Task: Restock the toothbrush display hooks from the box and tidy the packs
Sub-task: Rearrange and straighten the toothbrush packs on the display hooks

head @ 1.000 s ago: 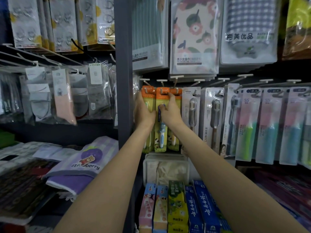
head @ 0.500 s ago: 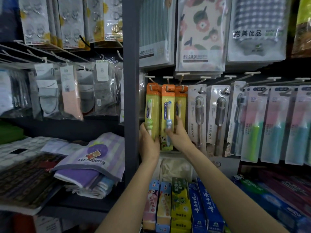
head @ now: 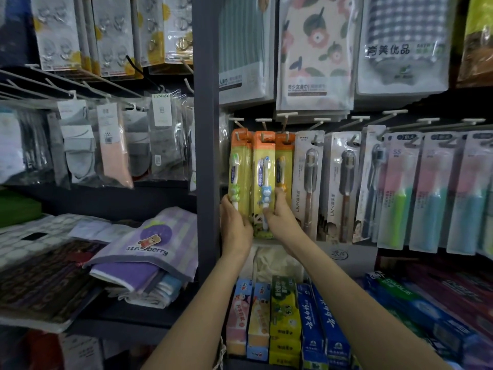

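Observation:
Three yellow children's toothbrush packs with orange tops hang side by side on white hooks. The left pack holds a green brush, the middle pack a blue one, the right pack a yellow one. My left hand grips the lower end of the left pack. My right hand holds the lower end of the middle pack, thumb on its front. The lower ends of the packs are hidden by my hands. No restock box is in sight.
Grey and pastel adult toothbrush packs hang to the right. Toothpaste boxes stand on the shelf below. A dark upright post borders the hooks on the left. Folded towels and hanging socks lie left of it.
Both hands slid down from the orange pack tops to the packs' lower ends. The camera view shifted slightly left and down.

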The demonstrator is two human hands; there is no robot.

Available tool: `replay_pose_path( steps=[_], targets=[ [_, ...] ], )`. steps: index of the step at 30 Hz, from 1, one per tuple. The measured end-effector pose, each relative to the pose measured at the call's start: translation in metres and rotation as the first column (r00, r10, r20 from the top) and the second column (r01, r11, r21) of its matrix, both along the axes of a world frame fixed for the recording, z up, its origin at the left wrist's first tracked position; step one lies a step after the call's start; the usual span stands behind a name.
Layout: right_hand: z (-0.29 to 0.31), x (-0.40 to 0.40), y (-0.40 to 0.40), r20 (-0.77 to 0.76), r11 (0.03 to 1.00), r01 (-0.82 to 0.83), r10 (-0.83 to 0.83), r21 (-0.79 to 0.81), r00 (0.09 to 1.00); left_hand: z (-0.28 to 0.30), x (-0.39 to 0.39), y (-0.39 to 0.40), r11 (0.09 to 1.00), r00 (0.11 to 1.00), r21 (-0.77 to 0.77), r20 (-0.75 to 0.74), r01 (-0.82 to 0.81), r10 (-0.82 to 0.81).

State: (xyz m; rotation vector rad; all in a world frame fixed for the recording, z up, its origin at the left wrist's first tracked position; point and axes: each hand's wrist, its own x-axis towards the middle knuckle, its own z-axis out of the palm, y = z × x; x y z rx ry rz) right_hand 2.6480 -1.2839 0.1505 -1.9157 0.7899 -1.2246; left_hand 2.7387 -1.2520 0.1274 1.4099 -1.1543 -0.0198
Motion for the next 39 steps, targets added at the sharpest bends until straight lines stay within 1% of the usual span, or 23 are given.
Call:
replay_pose_path(
  steps=[2, 6, 8, 10, 13, 16, 18, 19, 20, 21, 22, 23, 25, 27, 29, 30, 32, 34, 35, 37, 39],
  targets=[
    [-0.001, 0.0, 0.002, 0.002, 1.0, 0.007, -0.007, -0.022, 1.0, -0.001, 0.0, 0.0, 1.0, 1.0, 0.031, 0.004, 0.0, -0.001],
    [0.0, -0.001, 0.0, -0.033, 0.997, 0.06, -0.062, -0.042, 0.998, 0.0, 0.002, 0.003, 1.0, 1.0, 0.027, 0.016, -0.011, 0.011],
    [-0.003, -0.001, -0.001, -0.03, 0.997, 0.045, -0.047, -0.058, 0.998, 0.002, 0.001, 0.004, 0.999, 0.999, 0.042, 0.027, -0.024, 0.023],
    [-0.009, -0.003, -0.001, -0.061, 0.995, 0.047, -0.052, -0.083, 0.997, 0.002, -0.002, 0.007, 0.998, 0.999, 0.059, 0.033, -0.025, 0.023],
    [-0.011, -0.012, -0.004, -0.128, 0.974, 0.153, -0.176, -0.167, 0.976, 0.002, -0.007, 0.012, 0.999, 0.998, -0.015, 0.052, -0.028, 0.029],
    [-0.003, -0.023, -0.01, -0.062, 0.93, 0.266, -0.29, -0.253, 0.955, 0.003, -0.013, 0.011, 0.978, 0.975, -0.171, 0.166, -0.118, 0.147],
    [0.003, -0.026, -0.016, -0.055, 0.935, 0.278, -0.296, -0.22, 0.954, 0.003, -0.018, 0.005, 0.949, 0.927, -0.267, 0.282, -0.171, 0.246],
    [0.004, -0.027, -0.019, -0.066, 0.939, 0.28, -0.298, -0.202, 0.952, 0.002, -0.02, 0.001, 0.936, 0.886, -0.294, 0.356, -0.194, 0.295],
    [0.005, -0.027, -0.021, -0.077, 0.938, 0.288, -0.307, -0.192, 0.948, 0.0, -0.021, -0.003, 0.925, 0.842, -0.304, 0.416, -0.227, 0.344],
    [0.004, -0.026, -0.024, -0.081, 0.935, 0.302, -0.321, -0.186, 0.944, -0.003, -0.021, -0.006, 0.916, 0.811, -0.301, 0.444, -0.265, 0.381],
    [0.004, -0.025, -0.026, -0.075, 0.932, 0.315, -0.333, -0.181, 0.94, -0.005, -0.021, -0.009, 0.909, 0.801, -0.289, 0.441, -0.3, 0.405],
    [0.003, -0.025, -0.027, -0.06, 0.929, 0.325, -0.34, -0.175, 0.939, -0.006, -0.02, -0.011, 0.906, 0.809, -0.273, 0.417, -0.323, 0.414],
    [0.001, -0.025, -0.029, -0.018, 0.929, 0.328, -0.336, -0.169, 0.942, -0.006, -0.019, -0.012, 0.916, 0.859, -0.251, 0.337, -0.312, 0.385],
    [0.002, -0.025, -0.03, 0.019, 0.932, 0.324, -0.325, -0.164, 0.945, -0.004, -0.019, -0.01, 0.926, 0.912, -0.268, 0.241, -0.267, 0.333],
    [0.004, -0.024, -0.031, 0.033, 0.925, 0.333, -0.332, -0.182, 0.943, -0.001, -0.019, -0.006, 0.924, 0.937, -0.274, 0.148, -0.268, 0.316],
    [0.005, -0.024, -0.032, 0.032, 0.92, 0.341, -0.341, -0.193, 0.939, 0.0, -0.02, -0.004, 0.921, 0.938, -0.271, 0.13, -0.279, 0.322],
    [0.007, -0.024, -0.035, 0.015, 0.912, 0.355, -0.359, -0.206, 0.933, 0.0, -0.02, -0.002, 0.91, 0.918, -0.282, 0.17, -0.303, 0.358],
    [0.007, -0.024, -0.036, 0.009, 0.907, 0.36, -0.367, -0.217, 0.93, -0.001, -0.022, -0.004, 0.9, 0.881, -0.323, 0.276, -0.293, 0.385],
    [0.006, -0.025, -0.036, 0.01, 0.907, 0.361, -0.367, -0.216, 0.93, -0.001, -0.024, -0.006, 0.905, 0.865, -0.337, 0.335, -0.26, 0.373],
    [0.004, -0.027, -0.038, -0.008, 0.914, 0.347, -0.356, -0.21, 0.934, -0.001, -0.033, -0.011, 0.942, 0.861, -0.309, 0.435, -0.134, 0.265],
    [0.003, -0.03, -0.042, -0.049, 0.934, 0.305, -0.319, -0.185, 0.947, 0.001, -0.041, -0.016, 0.973, 0.881, -0.227, 0.455, -0.026, 0.13]
  ],
)
